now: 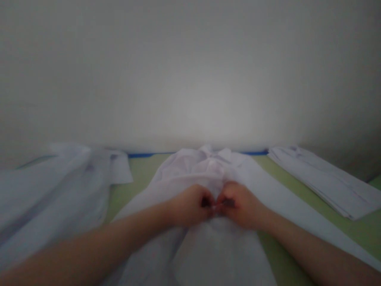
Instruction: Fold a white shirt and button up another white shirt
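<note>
A white long-sleeved shirt or coat is spread before me, its collar end toward the wall and one sleeve stretching off to the lower right. Over its front, my left hand and my right hand meet near the middle. Both are closed in a pinch on the garment's front, fingertips almost touching. Whether a button sits between the fingers I cannot tell; the picture is dim and blurred.
To the left lies another white garment, loosely heaped. A folded white garment rests at the right. All lie on a light green surface with a blue strip along its far edge, against a pale wall.
</note>
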`<state>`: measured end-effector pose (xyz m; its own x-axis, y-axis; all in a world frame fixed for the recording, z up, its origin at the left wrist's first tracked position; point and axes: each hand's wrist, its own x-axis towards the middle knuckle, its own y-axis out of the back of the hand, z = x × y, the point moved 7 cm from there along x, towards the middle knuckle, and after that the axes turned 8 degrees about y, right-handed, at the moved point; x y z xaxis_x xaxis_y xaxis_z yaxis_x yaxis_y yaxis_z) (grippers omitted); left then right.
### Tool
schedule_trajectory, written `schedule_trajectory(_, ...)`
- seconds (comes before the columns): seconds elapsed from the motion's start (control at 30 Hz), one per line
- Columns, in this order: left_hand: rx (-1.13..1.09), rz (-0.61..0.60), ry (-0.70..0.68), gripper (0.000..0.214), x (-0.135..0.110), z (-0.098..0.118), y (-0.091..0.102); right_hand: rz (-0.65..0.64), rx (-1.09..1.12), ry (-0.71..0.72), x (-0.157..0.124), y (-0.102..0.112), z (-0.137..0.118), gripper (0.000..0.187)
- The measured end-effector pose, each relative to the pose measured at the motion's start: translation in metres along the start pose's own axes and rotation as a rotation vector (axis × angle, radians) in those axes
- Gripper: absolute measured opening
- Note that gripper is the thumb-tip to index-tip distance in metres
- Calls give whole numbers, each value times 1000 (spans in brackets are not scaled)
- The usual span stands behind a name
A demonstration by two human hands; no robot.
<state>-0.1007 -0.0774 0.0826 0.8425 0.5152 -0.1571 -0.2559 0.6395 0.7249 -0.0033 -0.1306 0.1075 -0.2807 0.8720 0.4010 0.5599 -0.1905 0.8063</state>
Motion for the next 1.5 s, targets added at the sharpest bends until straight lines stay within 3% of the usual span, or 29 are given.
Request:
schedule_trajectory(0.23,154,34,-28,21,-5,10,2,1,4,-35,0,3,-2,5)
schedule_trajectory(0.83,141,-167,-72,27,-9,7,0,-33,10,263,1,-6,-18,4)
schedule_trajectory(1.1,95,-318,-162,12,-16,17,-2,-76,49,330,-1,-9,-27,7)
schedule_trajectory(1.27,56,-208,-248,12,-14,22,-5,-53,44,353,-1,-6,-27,6)
schedule_trajectory(1.37,83,-120,-231,12,-12,21,-6,-41,12,379,-2,-5,-25,8)
schedule_trajectory(1.5,104,-114,-227,14,-11,20,-7,-36,-23,394,-3,-7,-24,9)
